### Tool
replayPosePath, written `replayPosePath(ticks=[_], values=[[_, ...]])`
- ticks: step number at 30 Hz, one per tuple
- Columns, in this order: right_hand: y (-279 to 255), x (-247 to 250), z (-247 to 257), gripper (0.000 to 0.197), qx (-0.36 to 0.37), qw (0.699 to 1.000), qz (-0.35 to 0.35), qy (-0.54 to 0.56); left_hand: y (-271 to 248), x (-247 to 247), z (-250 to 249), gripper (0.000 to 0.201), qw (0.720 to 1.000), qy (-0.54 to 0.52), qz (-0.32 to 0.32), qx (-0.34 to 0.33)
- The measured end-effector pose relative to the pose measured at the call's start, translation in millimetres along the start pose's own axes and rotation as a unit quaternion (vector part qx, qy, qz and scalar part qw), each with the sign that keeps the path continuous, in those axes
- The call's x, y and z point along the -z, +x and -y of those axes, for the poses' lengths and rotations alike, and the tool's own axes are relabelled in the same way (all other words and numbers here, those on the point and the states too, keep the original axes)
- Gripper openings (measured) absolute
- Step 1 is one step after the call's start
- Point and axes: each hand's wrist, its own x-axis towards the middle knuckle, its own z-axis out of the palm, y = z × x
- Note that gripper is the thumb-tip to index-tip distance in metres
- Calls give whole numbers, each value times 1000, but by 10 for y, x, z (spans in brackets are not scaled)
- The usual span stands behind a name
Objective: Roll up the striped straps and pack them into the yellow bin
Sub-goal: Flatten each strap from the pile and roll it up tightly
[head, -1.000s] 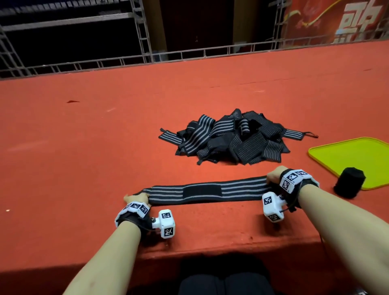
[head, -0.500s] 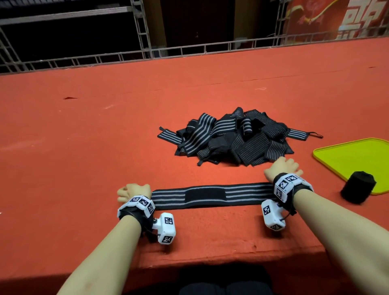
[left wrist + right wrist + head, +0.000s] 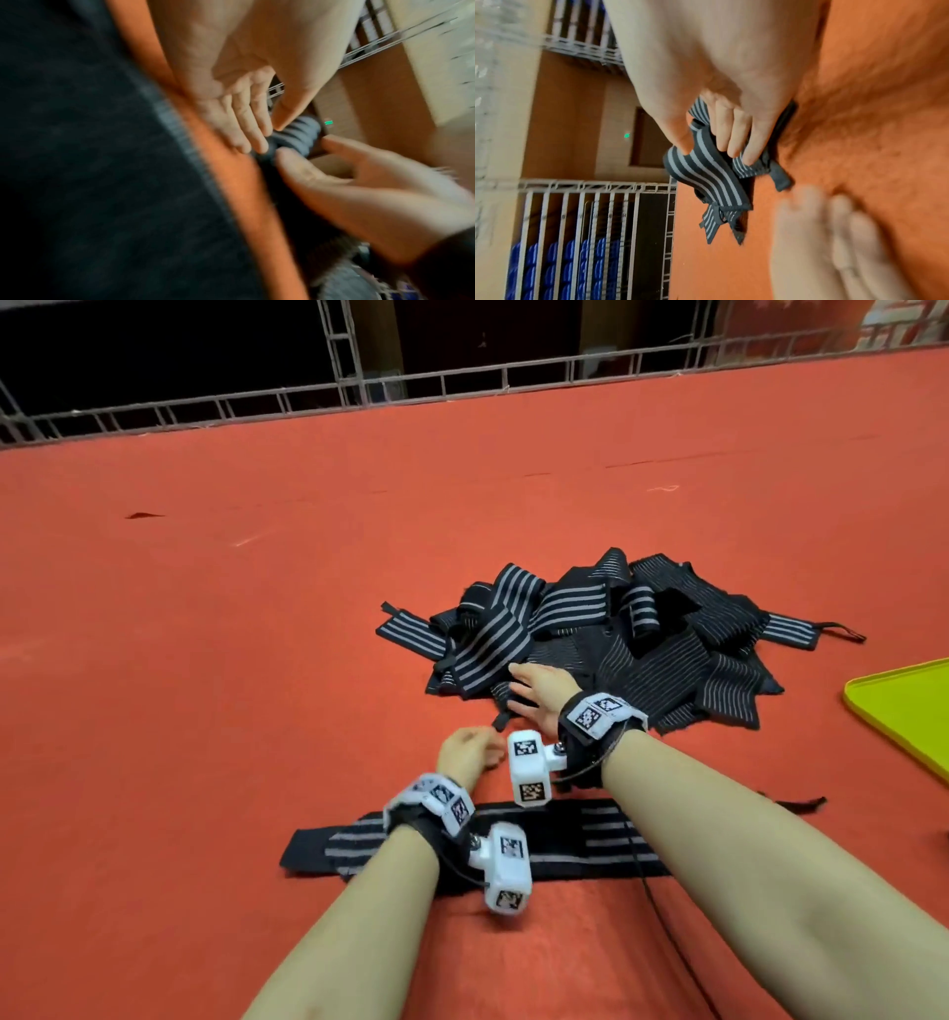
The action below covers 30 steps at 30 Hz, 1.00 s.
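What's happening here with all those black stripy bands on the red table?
A person is sorting striped straps. One strap lies flat across the near edge of the red table, under both forearms. The right hand reaches with open fingers to the near edge of the tangled pile of straps, touching it. The left hand hovers close beside it, loosely curled, holding nothing. The yellow bin sits at the right; only part of it shows.

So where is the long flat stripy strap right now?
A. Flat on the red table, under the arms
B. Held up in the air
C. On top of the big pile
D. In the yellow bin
A: the flat strap lies stretched on the red table beneath both forearms, apart from the pile and the yellow bin.
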Motion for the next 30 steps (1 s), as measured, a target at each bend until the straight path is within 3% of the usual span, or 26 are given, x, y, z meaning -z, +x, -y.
replayPosePath(ticks=[4, 7, 11, 13, 15, 17, 18, 20, 22, 23, 25, 27, 30], values=[[249, -115, -67, 39, 1, 999, 3, 45, 84, 74, 186, 13, 998, -35, -51, -5], [268, -254, -74, 34, -18, 996, 24, 79, 197, 152, 155, 26, 992, -107, -22, 61], [133, -329, -82, 37, -55, 986, 45, 150, 201, 206, 92, 51, 960, -256, 26, 113], [-7, -278, -85, 25, -39, 985, 60, 155, 187, 256, 31, 63, 942, -315, 44, 105], [-162, -206, -109, 26, -14, 985, 96, 144, 169, 339, -2, 70, 927, -363, 43, 84], [-292, -153, -135, 16, 41, 991, 106, 73, 92, 412, -77, 72, 921, -380, 58, 62], [-344, -135, -158, 8, 70, 992, 100, 10, 20, 437, -128, 72, 926, -367, 73, 55], [-449, -136, -203, 13, 92, 988, 80, -99, -140, 454, -203, 63, 941, -314, 110, 60], [-579, -160, -250, 10, 88, 986, 77, -122, -289, 462, -237, 34, 977, -183, 103, 41], [-651, -167, -266, 8, 80, 987, 89, -109, -340, 468, -237, 22, 992, -103, 71, 21], [-750, -194, -294, 8, 36, 989, 128, -63, -425, 533, -220, 27, 999, -28, 16, -11], [-840, -222, -290, 9, -9, 988, 152, 1, -483, 622, -193, 25, 999, -34, 21, -24], [-936, -224, -242, 10, -46, 985, 125, 107, -549, 775, -140, 17, 1000, 11, 18, -11]])
